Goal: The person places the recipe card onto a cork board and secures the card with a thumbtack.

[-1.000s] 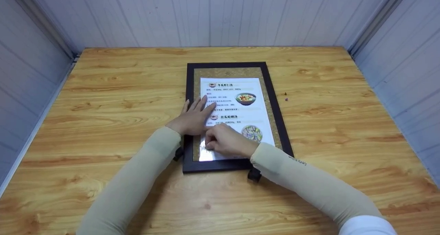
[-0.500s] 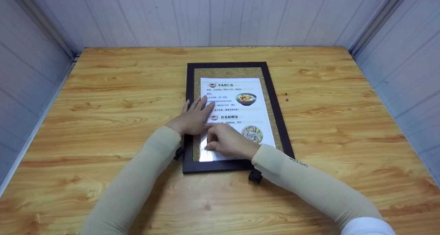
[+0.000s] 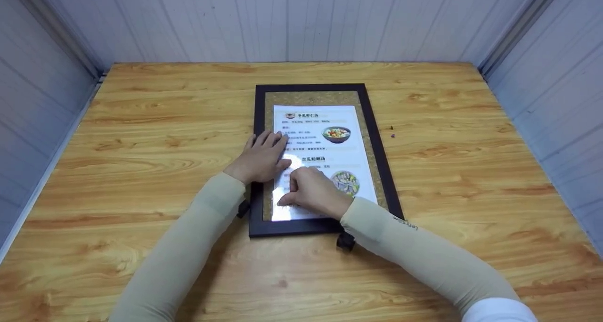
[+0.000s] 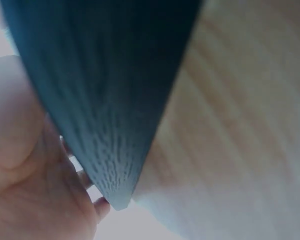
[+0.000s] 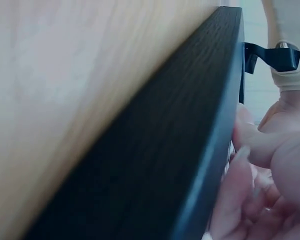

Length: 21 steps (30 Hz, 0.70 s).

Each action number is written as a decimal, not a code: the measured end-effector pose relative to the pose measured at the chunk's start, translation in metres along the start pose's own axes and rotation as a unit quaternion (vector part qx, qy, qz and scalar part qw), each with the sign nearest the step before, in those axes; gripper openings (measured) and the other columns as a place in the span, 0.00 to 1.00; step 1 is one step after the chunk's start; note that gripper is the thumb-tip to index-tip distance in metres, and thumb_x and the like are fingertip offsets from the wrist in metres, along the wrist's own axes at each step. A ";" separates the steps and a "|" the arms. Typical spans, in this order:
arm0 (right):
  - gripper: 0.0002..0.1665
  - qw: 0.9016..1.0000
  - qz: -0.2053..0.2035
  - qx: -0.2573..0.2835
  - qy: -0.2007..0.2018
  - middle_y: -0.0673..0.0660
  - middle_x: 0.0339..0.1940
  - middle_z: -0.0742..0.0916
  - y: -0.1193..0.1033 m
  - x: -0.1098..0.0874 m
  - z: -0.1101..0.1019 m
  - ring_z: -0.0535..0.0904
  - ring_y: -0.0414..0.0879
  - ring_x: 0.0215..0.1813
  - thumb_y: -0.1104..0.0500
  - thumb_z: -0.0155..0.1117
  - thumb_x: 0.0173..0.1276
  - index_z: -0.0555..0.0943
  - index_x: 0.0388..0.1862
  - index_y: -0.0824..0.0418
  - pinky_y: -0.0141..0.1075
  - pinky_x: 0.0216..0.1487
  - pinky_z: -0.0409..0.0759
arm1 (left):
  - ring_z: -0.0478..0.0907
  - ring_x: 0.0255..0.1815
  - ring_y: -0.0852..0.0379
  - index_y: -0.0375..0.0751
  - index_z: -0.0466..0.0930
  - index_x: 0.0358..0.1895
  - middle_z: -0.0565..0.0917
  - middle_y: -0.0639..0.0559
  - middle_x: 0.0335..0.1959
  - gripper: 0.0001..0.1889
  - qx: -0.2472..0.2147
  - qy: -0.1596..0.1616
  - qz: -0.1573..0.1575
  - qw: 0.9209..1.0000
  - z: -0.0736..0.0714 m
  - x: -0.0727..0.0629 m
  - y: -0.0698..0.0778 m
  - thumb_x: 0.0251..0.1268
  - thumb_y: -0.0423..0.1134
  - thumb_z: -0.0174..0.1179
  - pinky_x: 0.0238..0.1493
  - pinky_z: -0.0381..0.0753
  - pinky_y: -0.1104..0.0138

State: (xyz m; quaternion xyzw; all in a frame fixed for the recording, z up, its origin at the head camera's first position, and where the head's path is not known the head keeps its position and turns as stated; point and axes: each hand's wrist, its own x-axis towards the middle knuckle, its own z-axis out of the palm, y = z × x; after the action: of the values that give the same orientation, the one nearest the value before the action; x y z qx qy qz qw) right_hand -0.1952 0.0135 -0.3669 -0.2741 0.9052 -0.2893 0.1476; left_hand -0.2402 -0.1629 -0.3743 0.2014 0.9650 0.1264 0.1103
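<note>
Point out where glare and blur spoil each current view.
Head view: glare whitens the lower-left corner of the sheet and a patch beside the thumb of the left hand. Left wrist view: the grain of the table is blurred, washing out toward the bottom. Right wrist view: pale glare on the table, the frame dark.

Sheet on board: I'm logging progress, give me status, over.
Left hand spread at left edge of sheet; right hand curled over lower part, grip unclear. Sheet flat on board. Two bits beside board, not in the way.
</note>
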 end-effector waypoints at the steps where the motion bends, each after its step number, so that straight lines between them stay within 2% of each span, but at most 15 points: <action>1: 0.23 1.000 0.007 -0.004 0.004 0.45 0.14 0.78 0.000 0.000 0.001 0.70 0.39 0.19 0.45 0.79 0.55 0.76 0.16 0.56 0.32 0.23 0.68 | 0.39 0.79 0.38 0.40 0.48 0.80 0.50 0.39 0.79 0.36 0.001 0.005 0.001 1.000 0.001 0.000 -0.002 0.79 0.56 0.42 0.73 0.37 0.41; 8: 0.25 0.999 0.028 -0.028 0.026 0.46 0.14 0.77 -0.001 -0.002 0.002 0.71 0.40 0.19 0.43 0.78 0.56 0.75 0.16 0.55 0.34 0.24 0.68 | 0.39 0.79 0.40 0.51 0.48 0.81 0.42 0.41 0.81 0.37 -0.012 0.020 -0.001 1.000 0.003 0.000 -0.007 0.77 0.62 0.40 0.73 0.35 0.43; 15: 0.24 0.999 0.014 -0.049 0.015 0.46 0.16 0.78 -0.003 -0.001 0.005 0.72 0.41 0.20 0.42 0.74 0.60 0.76 0.18 0.56 0.35 0.23 0.69 | 0.29 0.80 0.41 0.51 0.49 0.81 0.39 0.46 0.82 0.34 -0.035 0.008 -0.018 0.999 0.003 0.000 -0.007 0.78 0.61 0.38 0.71 0.32 0.38; 18: 0.22 0.999 0.011 -0.034 -0.003 0.48 0.21 0.80 0.000 -0.001 0.000 0.74 0.42 0.24 0.42 0.72 0.63 0.78 0.26 0.57 0.36 0.27 0.71 | 0.25 0.79 0.43 0.52 0.46 0.81 0.37 0.49 0.82 0.35 -0.045 -0.004 -0.031 0.999 0.003 0.001 -0.007 0.79 0.60 0.37 0.70 0.31 0.35; 21: 0.22 0.999 0.030 -0.004 -0.020 0.51 0.29 0.83 0.005 -0.001 -0.014 0.77 0.44 0.29 0.42 0.68 0.67 0.80 0.42 0.59 0.37 0.31 0.75 | 0.24 0.79 0.45 0.50 0.41 0.82 0.36 0.50 0.82 0.36 -0.048 -0.015 -0.038 0.998 0.001 0.002 -0.004 0.79 0.60 0.37 0.69 0.32 0.34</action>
State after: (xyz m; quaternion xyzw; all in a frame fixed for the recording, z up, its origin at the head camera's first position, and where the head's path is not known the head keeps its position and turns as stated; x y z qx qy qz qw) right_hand -0.2025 0.0242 -0.3588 -0.2531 0.9110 -0.2756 0.1735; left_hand -0.2431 -0.1659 -0.3767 0.1605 0.9632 0.1648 0.1389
